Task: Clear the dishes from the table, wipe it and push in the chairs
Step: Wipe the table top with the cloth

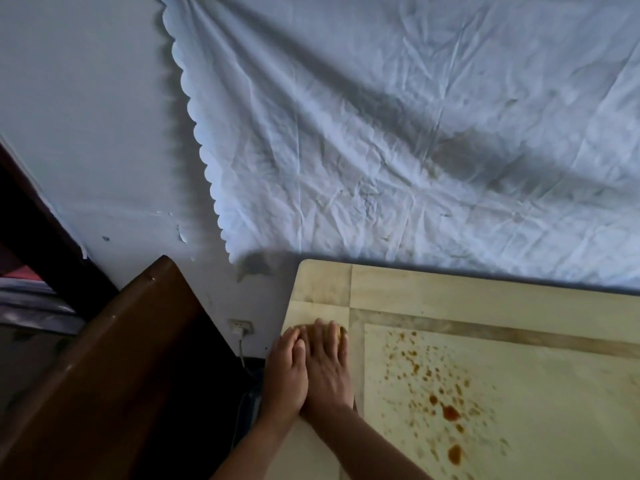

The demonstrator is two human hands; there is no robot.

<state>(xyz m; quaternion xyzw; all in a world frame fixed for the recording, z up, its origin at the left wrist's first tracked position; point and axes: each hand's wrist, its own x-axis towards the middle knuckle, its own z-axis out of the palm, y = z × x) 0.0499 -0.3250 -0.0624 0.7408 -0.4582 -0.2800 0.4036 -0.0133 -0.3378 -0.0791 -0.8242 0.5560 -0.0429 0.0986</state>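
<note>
In the lower middle of the frame, at the table's [485, 296] left edge, the left hand [285, 374] and right hand [329, 370] press flat, fingers straight, on what looks like a yellow sponge [342, 333], probably soft, light and squashy and best driven under the palms toward the stains [450, 412] at lower right.

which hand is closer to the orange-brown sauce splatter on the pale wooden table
Right. The right hand lies flat just left of the orange-brown sauce splatter; the left hand lies beside it, farther left at the table edge.
</note>
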